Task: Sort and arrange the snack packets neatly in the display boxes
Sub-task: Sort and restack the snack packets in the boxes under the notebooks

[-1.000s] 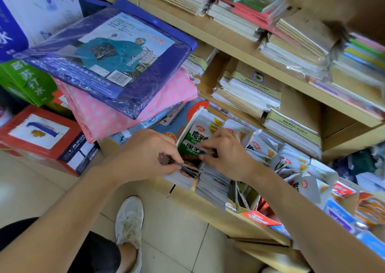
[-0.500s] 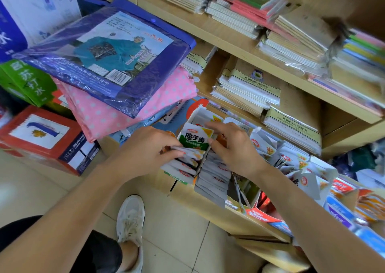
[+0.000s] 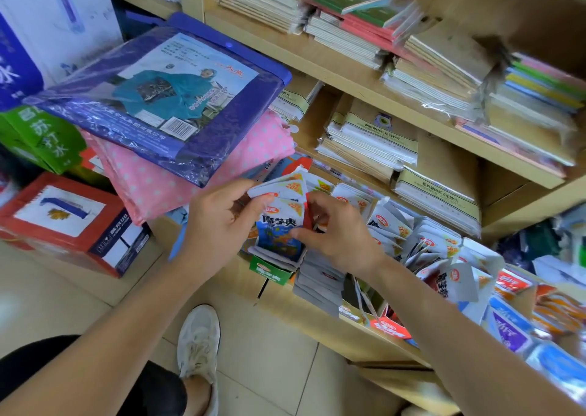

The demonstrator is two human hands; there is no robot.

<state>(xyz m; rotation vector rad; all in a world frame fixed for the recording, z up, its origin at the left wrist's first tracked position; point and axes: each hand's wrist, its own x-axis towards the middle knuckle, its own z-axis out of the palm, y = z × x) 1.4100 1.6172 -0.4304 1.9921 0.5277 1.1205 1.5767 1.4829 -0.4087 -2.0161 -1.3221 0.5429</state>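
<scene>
Head view: the sorting looks partly done. The left hand (image 3: 218, 225) has its fingers curled round a fanned bunch of snack packets (image 3: 287, 187), held just above the green-fronted display box (image 3: 269, 271) at the shelf (image 3: 317, 328) edge. The right hand (image 3: 341, 241) pinches the front packet (image 3: 277, 234), the blue-printed one, between thumb and fingers. Beside that box, a row of packets (image 3: 318, 280) already stands in line, grey backs outward. To the right, a loose heap (image 3: 440, 250) leans at all angles, so most of the work appears to be left.

The packets are flat, glossy pouches, white on the face and dull grey behind, with crimped edges; they look light and slippery and bend easily. The box is thin card with at least 1 flap folded down. The shelf is pale, smooth wood.
</scene>
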